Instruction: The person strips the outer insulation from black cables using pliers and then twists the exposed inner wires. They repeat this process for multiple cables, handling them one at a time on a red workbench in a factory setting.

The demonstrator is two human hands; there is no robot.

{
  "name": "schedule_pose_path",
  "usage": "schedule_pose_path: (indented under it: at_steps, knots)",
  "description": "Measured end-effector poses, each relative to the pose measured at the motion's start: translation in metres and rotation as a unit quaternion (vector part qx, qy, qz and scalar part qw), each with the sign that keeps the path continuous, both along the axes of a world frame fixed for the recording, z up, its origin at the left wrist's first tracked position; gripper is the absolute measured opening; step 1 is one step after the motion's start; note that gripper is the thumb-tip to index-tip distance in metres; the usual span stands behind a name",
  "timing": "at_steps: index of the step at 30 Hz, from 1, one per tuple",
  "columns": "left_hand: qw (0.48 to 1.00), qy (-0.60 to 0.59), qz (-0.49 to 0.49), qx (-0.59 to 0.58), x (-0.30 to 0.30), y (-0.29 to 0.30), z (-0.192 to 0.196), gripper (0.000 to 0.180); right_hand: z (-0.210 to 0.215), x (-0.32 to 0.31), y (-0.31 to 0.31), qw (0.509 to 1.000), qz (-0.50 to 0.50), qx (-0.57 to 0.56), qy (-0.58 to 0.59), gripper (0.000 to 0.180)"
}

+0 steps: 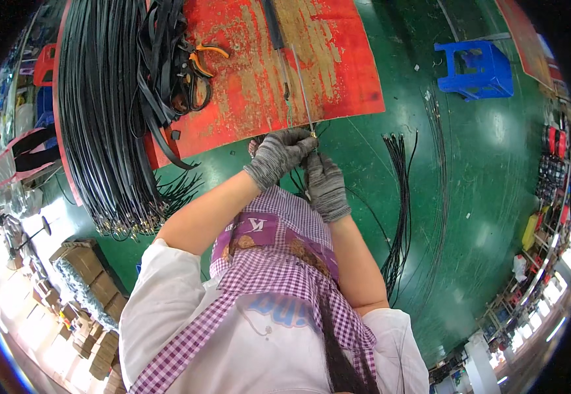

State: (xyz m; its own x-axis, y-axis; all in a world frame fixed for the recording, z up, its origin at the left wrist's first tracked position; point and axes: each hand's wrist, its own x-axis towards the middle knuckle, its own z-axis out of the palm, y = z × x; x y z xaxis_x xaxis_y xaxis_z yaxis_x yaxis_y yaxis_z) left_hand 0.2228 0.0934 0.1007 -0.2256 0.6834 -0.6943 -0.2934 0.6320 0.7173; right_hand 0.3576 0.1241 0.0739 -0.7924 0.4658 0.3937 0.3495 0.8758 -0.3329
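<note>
Both my hands wear grey knitted gloves and meet just off the near edge of the red, worn table (358,72). With its fingers pinched together, my left hand (275,157) grips a small brass-coloured fitting (313,134). Right below it, my right hand (327,189) is closed around a thin black cable, mostly hidden by the gloves. A slim metal rod (302,85) reaches from over the table down to the fitting. Beside the rod lies a long dark tool (273,26) with a thin shaft.
A thick bundle of black cables (102,118) hangs over the table's left side, next to black straps (157,72) and orange-handled pliers (203,58). More black cables (400,197) lie on the green floor (482,262) at right. A blue stool (476,71) stands beyond.
</note>
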Motion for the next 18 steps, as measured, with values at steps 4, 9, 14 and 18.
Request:
schedule_pose_path:
  at_steps: [4,9,14,18]
  knots:
    - [0.891,0.243,-0.263,0.277,-0.056,0.002,-0.034,0.031,-0.006,0.007,0.008,0.772,-0.140,-0.620,-0.024,0.024]
    - [0.978,0.097,0.175,0.063,-0.133,0.044,-0.098,0.030,0.042,-0.006,0.013,0.596,-0.195,-0.778,0.029,0.033]
    - [0.970,0.064,0.225,0.069,-0.161,0.120,-0.102,0.031,0.038,0.023,-0.014,0.700,-0.135,-0.701,0.011,0.031]
    - [0.975,-0.050,0.216,-0.005,-0.168,0.172,-0.099,0.030,0.034,0.036,-0.025,0.581,-0.176,-0.794,0.041,0.029]
